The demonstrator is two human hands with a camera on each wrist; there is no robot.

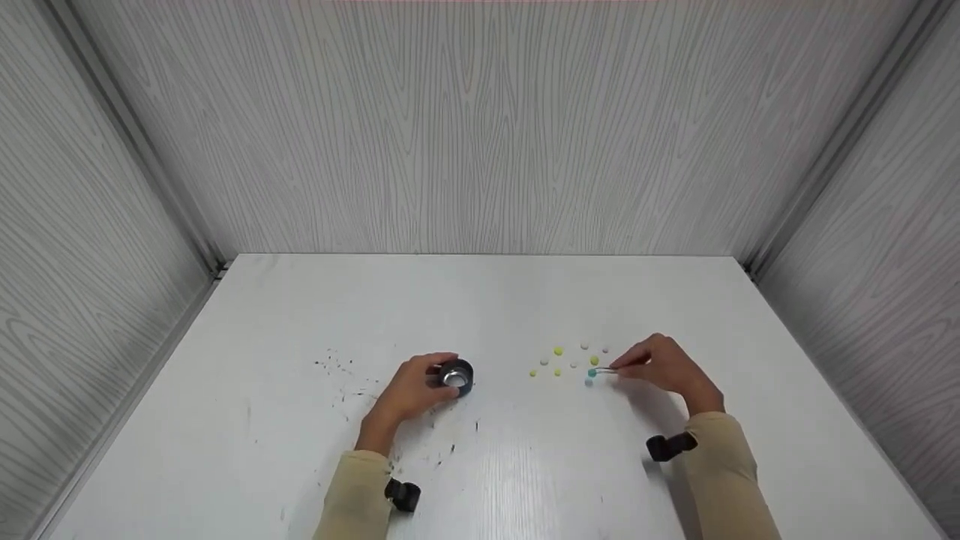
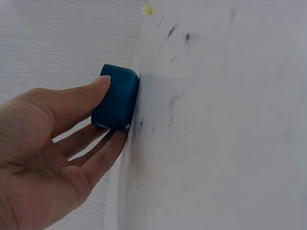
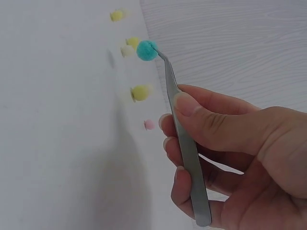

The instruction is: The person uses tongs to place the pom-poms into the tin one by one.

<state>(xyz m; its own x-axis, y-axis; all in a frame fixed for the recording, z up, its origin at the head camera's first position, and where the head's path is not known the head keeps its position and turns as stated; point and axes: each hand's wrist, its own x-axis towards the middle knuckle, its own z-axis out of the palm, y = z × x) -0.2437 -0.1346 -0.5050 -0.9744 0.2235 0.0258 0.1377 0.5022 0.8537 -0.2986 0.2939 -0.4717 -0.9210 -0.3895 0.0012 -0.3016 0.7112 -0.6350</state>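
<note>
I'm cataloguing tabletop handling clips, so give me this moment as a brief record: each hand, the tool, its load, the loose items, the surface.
left hand: holds a small dark blue container, silvery inside
right hand: grips tweezers
tool tips: on a turquoise fuzzy ball
loose items: yellow balls, whitish balls and a pink ball, scattered near the right hand
surface: white table, dark marks around the left hand

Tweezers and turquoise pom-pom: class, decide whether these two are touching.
Touching. The right wrist view shows the tweezers with their bent tip against the turquoise pom-pom.
</note>
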